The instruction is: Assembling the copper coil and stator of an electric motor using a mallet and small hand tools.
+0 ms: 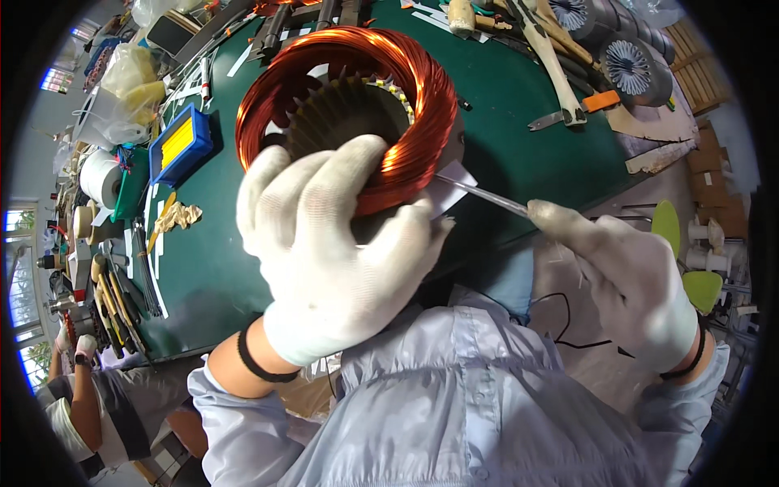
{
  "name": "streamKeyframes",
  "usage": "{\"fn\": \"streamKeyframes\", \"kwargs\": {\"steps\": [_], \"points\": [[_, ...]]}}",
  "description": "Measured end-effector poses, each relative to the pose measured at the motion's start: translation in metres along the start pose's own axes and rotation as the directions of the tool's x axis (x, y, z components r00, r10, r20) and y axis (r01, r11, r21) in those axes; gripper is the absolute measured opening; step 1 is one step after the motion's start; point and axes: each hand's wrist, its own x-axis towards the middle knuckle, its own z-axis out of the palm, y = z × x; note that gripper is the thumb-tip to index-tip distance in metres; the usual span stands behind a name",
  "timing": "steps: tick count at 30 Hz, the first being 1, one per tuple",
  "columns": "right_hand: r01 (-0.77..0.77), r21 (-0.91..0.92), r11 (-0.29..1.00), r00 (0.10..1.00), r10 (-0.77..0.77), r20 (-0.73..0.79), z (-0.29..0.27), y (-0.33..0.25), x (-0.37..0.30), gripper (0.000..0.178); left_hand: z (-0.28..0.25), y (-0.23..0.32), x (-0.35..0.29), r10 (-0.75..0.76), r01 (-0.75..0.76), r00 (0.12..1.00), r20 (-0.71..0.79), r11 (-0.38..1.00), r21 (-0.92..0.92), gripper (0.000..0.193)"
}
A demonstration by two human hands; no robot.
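A motor stator with a thick ring of copper wire (434, 89) stands on the green table in front of me. My left hand (324, 243), in a white glove, grips the near side of the copper winding, its fingers hooked over the rim and the thumb low on the outside. My right hand (625, 276), gloved too, is closed round a thin metal rod tool (491, 196). The rod's tip reaches the winding's right side, beside a small white paper piece (454, 183). The rod's handle end is hidden in my right hand.
A blue box of yellow strips (180, 146) stands at the left, with several hand tools (114, 300) nearer. A mallet (548, 61) and an orange-handled knife (600, 101) lie at the far right near wound stators (633, 69). A co-worker's gloved hand (85, 345) shows at lower left.
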Motion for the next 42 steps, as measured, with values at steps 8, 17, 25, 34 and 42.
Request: {"fn": "streamKeyframes", "kwargs": {"steps": [8,17,25,34,42], "points": [[-0.002,0.134,0.991,0.997,0.013,-0.081,0.013,0.003,0.025,0.069,0.046,0.011,0.000,-0.001,0.020,0.949,-0.315,0.998,0.057,0.028],[-0.094,0.350,0.932,0.996,0.089,0.028,0.015,0.009,0.040,0.055,-0.008,-0.026,0.042,-0.148,0.142,0.989,-0.012,0.968,-0.205,0.034],[-0.006,0.151,0.988,0.997,-0.007,0.081,0.023,0.038,0.036,0.045,0.042,-0.114,0.105,0.166,0.190,0.851,0.498,0.787,-0.586,0.034],[0.073,0.461,0.884,0.997,-0.048,-0.066,0.097,0.098,0.046,0.033,0.042,-0.119,0.086,-0.011,0.339,0.908,0.420,0.608,-0.718,0.042],[0.340,0.078,0.937,0.878,-0.287,-0.383,0.049,0.051,0.062,0.047,-0.010,-0.069,0.087,-0.124,0.129,0.990,0.062,0.987,-0.099,0.045]]}}
